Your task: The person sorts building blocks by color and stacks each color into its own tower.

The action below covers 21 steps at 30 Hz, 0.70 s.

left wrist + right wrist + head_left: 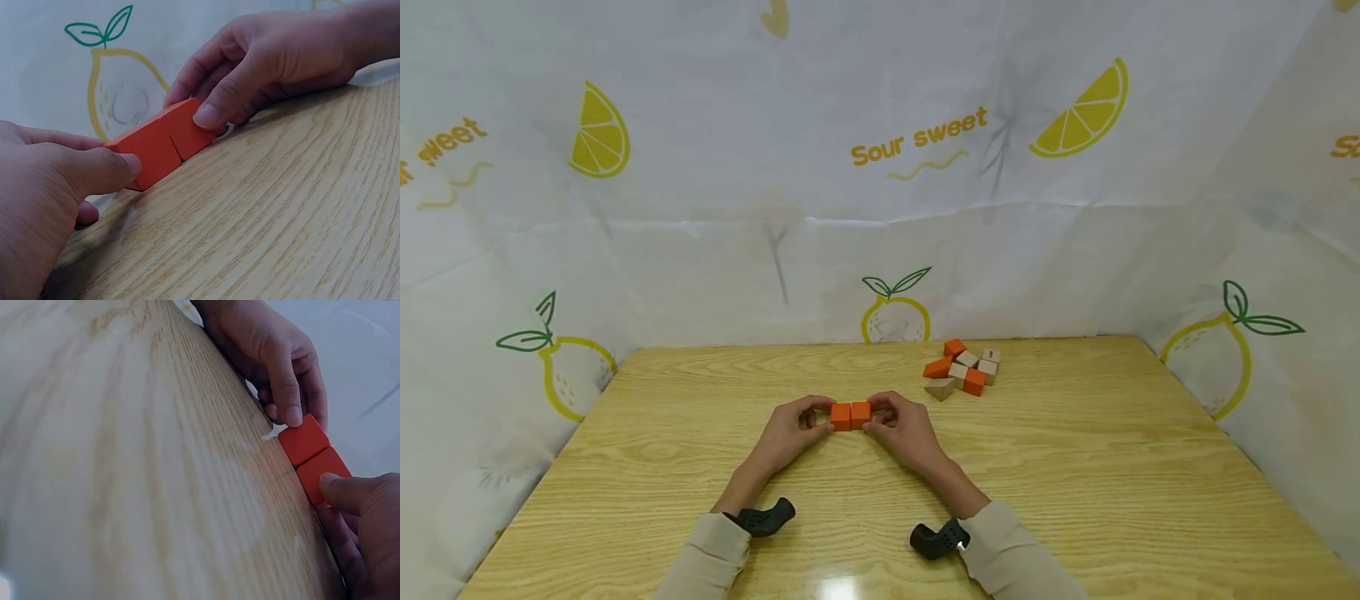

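Item: two orange cubes, left orange cube [841, 416] and right orange cube [861, 413], touching side by side on the wooden table [1075, 500], centre of the head frame. My left hand [790, 433] pinches the left one with curled thumb and fingers; my right hand [904, 429] pinches the right one likewise. Upper right of them: a pile of orange and plain wooden blocks [966, 369], well apart. Behind: a lemon-print cloth [880, 167].

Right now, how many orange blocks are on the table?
5 visible. Two sit side by side, touching, one pinched by the left hand, one by the right hand: and. Three lie in the pile. Others may hide there.
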{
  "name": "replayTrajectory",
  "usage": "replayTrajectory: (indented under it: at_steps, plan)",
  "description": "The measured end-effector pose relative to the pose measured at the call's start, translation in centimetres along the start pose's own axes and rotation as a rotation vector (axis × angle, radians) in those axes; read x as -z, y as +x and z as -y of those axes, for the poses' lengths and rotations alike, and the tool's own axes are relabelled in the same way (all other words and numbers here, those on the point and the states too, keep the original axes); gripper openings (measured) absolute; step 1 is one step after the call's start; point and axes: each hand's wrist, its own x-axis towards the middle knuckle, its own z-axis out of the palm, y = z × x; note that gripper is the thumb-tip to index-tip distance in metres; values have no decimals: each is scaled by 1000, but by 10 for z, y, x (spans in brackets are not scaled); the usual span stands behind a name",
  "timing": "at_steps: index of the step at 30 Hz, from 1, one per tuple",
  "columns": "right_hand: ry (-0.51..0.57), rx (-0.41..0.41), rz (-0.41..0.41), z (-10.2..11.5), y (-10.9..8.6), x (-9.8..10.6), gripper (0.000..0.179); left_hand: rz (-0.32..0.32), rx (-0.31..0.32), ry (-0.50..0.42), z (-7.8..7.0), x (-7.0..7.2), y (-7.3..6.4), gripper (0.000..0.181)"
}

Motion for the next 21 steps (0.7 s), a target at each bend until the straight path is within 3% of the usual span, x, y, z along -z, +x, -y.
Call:
replayTrajectory:
  at_steps: [21]
  plan:
    - [-21, -1, 8, -1, 0, 0, 32, 5, 6, -12, 0, 0, 0, 35]
